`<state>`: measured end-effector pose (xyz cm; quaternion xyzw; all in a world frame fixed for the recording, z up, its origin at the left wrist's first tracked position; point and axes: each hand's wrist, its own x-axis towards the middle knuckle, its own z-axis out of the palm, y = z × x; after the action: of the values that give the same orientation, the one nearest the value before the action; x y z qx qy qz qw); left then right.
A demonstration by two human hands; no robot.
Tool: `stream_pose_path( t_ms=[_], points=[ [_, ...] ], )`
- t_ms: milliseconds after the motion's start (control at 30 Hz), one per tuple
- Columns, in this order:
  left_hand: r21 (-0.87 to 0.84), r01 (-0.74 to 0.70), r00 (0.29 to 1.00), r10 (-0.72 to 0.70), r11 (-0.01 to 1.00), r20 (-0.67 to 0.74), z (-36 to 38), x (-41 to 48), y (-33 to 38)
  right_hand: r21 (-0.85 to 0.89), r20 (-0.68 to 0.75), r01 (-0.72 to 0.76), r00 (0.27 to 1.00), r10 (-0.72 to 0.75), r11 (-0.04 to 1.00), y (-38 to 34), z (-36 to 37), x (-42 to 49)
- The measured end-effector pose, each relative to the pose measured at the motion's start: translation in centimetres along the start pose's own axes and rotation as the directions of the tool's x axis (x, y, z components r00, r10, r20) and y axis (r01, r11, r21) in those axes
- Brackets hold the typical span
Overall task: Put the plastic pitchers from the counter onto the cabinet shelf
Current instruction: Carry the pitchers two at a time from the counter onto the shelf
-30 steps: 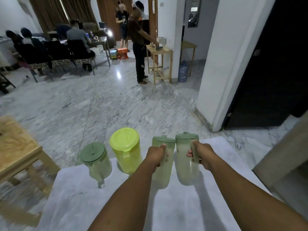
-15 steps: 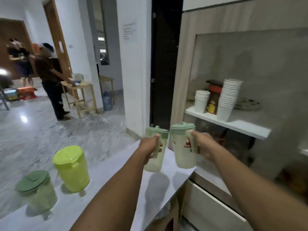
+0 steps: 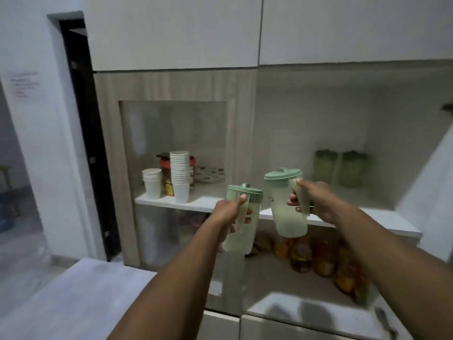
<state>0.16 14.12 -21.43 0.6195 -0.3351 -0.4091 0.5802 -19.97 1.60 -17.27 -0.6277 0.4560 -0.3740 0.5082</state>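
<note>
We see a wood-grain cabinet with white upper doors, a white shelf inside, a dark doorway at left, a white wall and dim, even light.

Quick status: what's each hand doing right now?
Left hand: closed on the handle of the lower green pitcher.
Right hand: closed on the handle of the higher green pitcher.

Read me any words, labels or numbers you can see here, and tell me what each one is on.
No text here can be read.
Paper notice on the white wall: several lines of writing, too blurred to read.
Red-lidded jar behind the stacked cups: yellow label, too small to read.
Jars below the shelf: blurred, nothing legible.
Both held pitchers: no print visible.
</note>
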Motion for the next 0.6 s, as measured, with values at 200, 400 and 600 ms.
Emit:
stream_pose_path(
  t_ms=[200,400,600],
  points=[
    [-0.035,-0.077,0.992,0.081,0.996,0.102,14.3,5.3,1.8,0.046,-0.162,0.057,0.986,-0.049,0.997,0.4,-14.3,3.2],
    [-0.075,-0.103,0.990,0.110,0.992,0.092,22.9,10.7,2.4,0.150,-0.268,0.049,0.963,-0.007,0.988,2.7,-21.5,8.2],
    [-0.062,-0.080,0.996,0.083,0.995,0.033,25.3,17.7,2.4,0.210,-0.253,0.027,0.967,0.028,0.977,5.4,-22.1,15.2]
  ],
)
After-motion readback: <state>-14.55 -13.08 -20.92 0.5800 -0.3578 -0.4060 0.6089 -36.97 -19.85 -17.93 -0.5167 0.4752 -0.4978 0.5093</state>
